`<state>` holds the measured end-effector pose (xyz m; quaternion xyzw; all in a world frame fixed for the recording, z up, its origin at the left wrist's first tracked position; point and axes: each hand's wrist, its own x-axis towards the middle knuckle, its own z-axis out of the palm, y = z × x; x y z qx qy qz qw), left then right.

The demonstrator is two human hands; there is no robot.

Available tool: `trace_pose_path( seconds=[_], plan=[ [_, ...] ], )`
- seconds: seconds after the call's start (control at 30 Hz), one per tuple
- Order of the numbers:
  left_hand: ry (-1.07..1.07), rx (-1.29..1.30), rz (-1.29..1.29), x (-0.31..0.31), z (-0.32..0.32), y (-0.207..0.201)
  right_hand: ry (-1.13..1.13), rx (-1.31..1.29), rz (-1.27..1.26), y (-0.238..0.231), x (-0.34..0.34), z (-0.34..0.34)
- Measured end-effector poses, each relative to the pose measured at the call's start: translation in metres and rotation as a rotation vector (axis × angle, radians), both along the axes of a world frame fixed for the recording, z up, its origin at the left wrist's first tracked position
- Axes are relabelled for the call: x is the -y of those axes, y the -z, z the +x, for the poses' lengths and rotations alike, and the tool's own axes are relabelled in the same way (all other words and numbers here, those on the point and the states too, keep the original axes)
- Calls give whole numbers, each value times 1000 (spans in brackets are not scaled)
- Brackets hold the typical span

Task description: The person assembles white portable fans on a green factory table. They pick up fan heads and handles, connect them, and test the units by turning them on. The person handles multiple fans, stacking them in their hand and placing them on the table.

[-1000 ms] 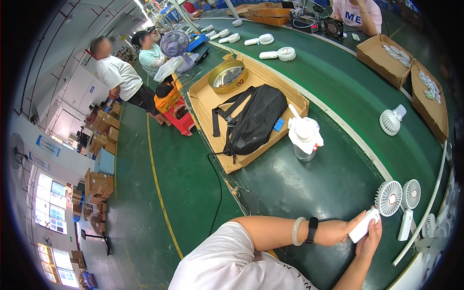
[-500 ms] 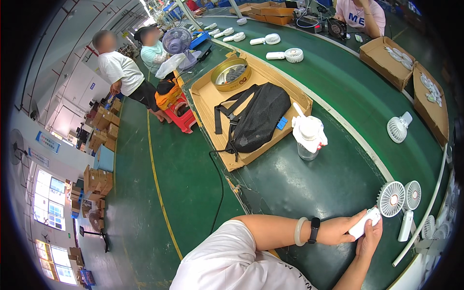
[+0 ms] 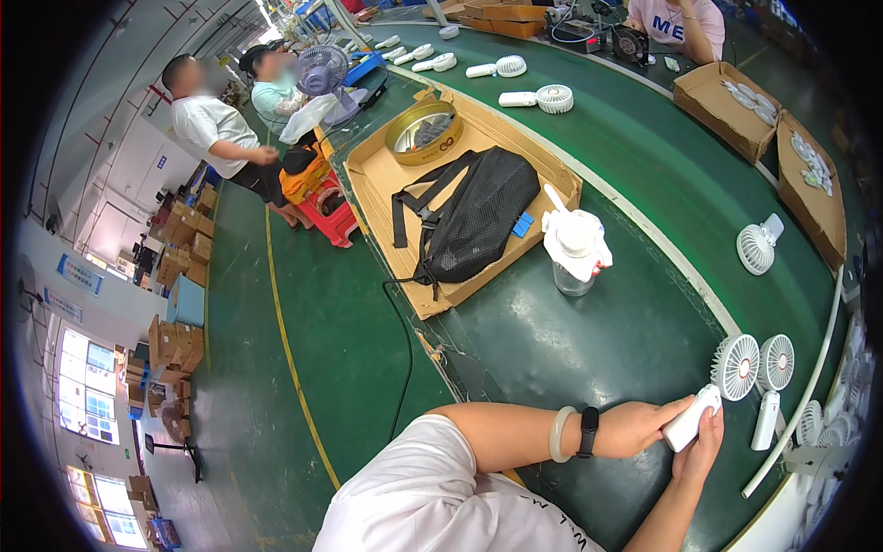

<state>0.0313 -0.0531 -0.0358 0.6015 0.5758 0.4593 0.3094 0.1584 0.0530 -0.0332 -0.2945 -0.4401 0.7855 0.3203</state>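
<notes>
1. Two hands meet at about four o'clock in the view, both on one white handheld fan (image 3: pixel 736 366), which lies on the green surface (image 3: pixel 589 340).
2. Left hand (image 3: pixel 644 428) comes in from nine o'clock along a bare forearm wearing a pale bangle (image 3: pixel 560 434) and a black wristband (image 3: pixel 589 431); its fingers are wrapped around the fan's white handle (image 3: pixel 692 419).
3. Right hand (image 3: pixel 699 448) rises from six o'clock, its fingers curled onto the lower end of the same handle, touching it.
4. Round grille of the held fan sits at the handle's one o'clock end, just beside a second white fan (image 3: pixel 774 363) at its three o'clock.
5. More white fans are packed along the surface's rim at about four o'clock.
6. Well apart, at eleven o'clock from the hands, stands a clear jar with a white cloth (image 3: pixel 575 247) over it.
7. Beyond it at eleven o'clock, an open flat cardboard box (image 3: pixel 386 198) holds a black backpack (image 3: pixel 483 216) and a round tin (image 3: pixel 423 132).
8. One lone white fan (image 3: pixel 759 247) lies at one o'clock, near two cardboard boxes (image 3: pixel 727 92) of parts.
9. Two people stand at ten o'clock by a red stool (image 3: pixel 331 216).
</notes>
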Motion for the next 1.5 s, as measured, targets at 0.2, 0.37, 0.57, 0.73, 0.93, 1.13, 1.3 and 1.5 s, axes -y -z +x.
trace_pose_path(
  seconds=[0.2,0.37,0.57,0.73,0.93,1.13,1.3,1.5],
  plan=[
    [8,37,-53,1,-1,-7,-10,-3,-3,0,1,0],
    [3,35,-65,1,-1,-7,-7,-12,1,-2,3,-3],
    [-2,38,-44,1,-1,-6,0,0,4,-1,2,-3],
    [10,43,-61,0,-1,-7,-8,-8,6,2,1,-1],
    [2,29,-60,2,0,-7,-3,-11,4,0,3,-1],
    [124,503,-134,1,-3,-18,-10,-35,-22,3,2,0],
    [27,788,-246,1,10,8,-7,-38,-27,2,3,-5],
    [-29,672,-265,-2,11,13,-1,14,-25,-1,3,-7]
  ],
)
